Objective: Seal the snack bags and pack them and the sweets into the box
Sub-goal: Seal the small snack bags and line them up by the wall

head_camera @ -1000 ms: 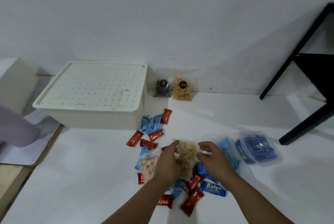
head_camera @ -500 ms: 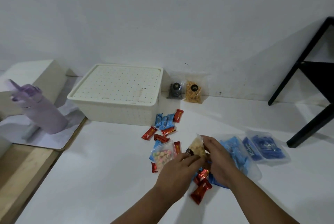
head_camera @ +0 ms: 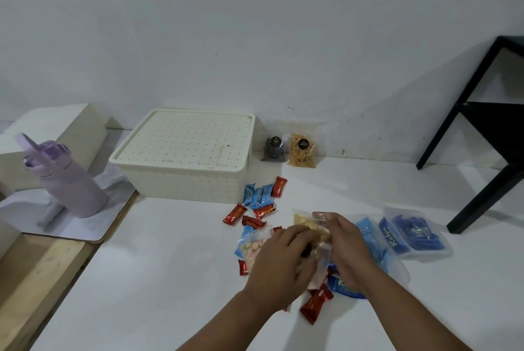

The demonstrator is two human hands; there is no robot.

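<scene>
Two hands meet over a clear snack bag [head_camera: 307, 224] of pale yellow bites, near the middle of the white surface [head_camera: 158, 279]. The left hand [head_camera: 283, 264] curls its fingers over the bag's lower part, and the right hand [head_camera: 344, 245] pinches the bag's top edge between thumb and fingers. Just left of the hands lies a second clear bag [head_camera: 252, 245] of pastel sweets, partly under the left hand. Red sweets [head_camera: 314, 304] and blue sweets [head_camera: 258, 194] lie scattered around the hands, some between them and the box. The cream box [head_camera: 187, 180] stands toward the back of the surface with its dotted lid [head_camera: 187, 138] on. Right of the box, against the wall, two small bags lean upright: a dark one [head_camera: 274, 149] and an orange one [head_camera: 302, 151], touching each other. Toward the right edge lie clear bags of blue wrappers [head_camera: 414, 233]; whether they are sealed I cannot tell. Off the left edge, a lilac bottle [head_camera: 68, 180] stands on a grey mat [head_camera: 71, 231]. A black stand [head_camera: 487, 135] rises at the back right corner.
</scene>
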